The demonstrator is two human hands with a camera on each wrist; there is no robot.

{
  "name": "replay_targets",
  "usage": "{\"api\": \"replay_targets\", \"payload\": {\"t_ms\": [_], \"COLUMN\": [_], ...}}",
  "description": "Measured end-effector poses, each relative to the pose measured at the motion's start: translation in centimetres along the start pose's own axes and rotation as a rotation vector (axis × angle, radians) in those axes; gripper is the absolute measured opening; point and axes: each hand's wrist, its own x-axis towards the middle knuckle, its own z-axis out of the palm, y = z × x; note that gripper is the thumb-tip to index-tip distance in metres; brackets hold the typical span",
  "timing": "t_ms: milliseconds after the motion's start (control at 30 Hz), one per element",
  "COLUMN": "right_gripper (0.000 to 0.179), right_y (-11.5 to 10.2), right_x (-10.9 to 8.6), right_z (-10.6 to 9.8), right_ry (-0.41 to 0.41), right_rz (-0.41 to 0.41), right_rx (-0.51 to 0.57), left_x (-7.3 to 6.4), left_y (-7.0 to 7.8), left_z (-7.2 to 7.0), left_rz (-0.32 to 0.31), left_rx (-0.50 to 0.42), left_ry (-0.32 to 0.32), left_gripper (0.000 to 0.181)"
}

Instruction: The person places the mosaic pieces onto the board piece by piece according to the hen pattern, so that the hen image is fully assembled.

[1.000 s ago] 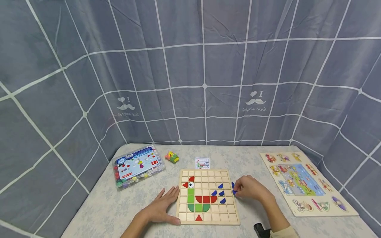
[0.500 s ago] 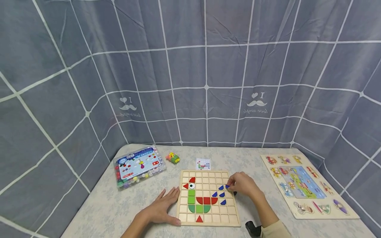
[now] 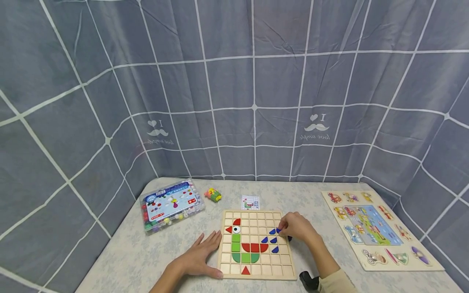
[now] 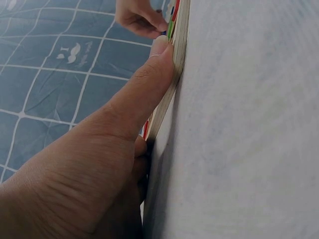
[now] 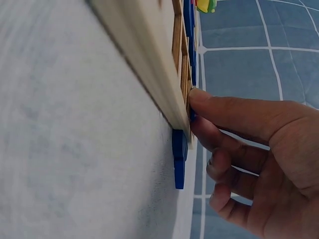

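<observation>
A wooden grid board (image 3: 266,269) lies on the table, with red, green and blue flat pieces forming a bird-like figure. My left hand (image 3: 198,257) rests against its left side, fingers spread; in the left wrist view the thumb (image 4: 149,74) touches the board's edge. Over the upper right of the board, my right hand (image 3: 298,226) pinches a blue piece (image 3: 279,230) between thumb and fingertips. Several blue pieces (image 3: 273,240) sit in cells nearby. In the right wrist view, loose blue pieces (image 5: 179,159) lie beside the board's edge; the hand mostly hides them from the head.
A small pattern card (image 3: 250,202) lies behind the board. To the left are a clear box of beads (image 3: 172,203) and a small colourful toy figure (image 3: 213,194). A wooden picture puzzle (image 3: 401,267) lies at the right. Grey checked curtain surrounds the table.
My right hand has moved left, from the blue pieces beside the board to its upper right cells, carrying one blue piece. My left hand has stayed in place.
</observation>
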Motion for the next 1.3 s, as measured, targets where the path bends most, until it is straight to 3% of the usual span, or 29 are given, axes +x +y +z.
{"api": "replay_targets", "payload": {"t_ms": [600, 867, 1100, 1300], "right_gripper": [0.011, 0.010, 0.015, 0.021], "right_y": [0.6, 1.5, 3.4, 4.3], "right_x": [-0.2, -0.4, -0.9, -0.9], "right_z": [0.1, -1.0, -1.8, -1.6], "right_ry": [-0.014, 0.010, 0.030, -0.036], "right_rz": [0.001, 0.060, -0.002, -0.053], "right_rx": [0.077, 0.064, 0.038, 0.033], "left_x": [0.1, 0.2, 0.2, 0.1], "left_y": [0.2, 0.2, 0.1, -0.1], "left_z": [0.0, 0.0, 0.0, 0.1], "left_rz": [-0.003, -0.006, -0.006, -0.005], "left_rx": [-0.006, -0.005, 0.002, 0.002], "left_ry": [-0.004, -0.004, -0.007, -0.006], "left_gripper": [0.112, 0.111, 0.112, 0.112]}}
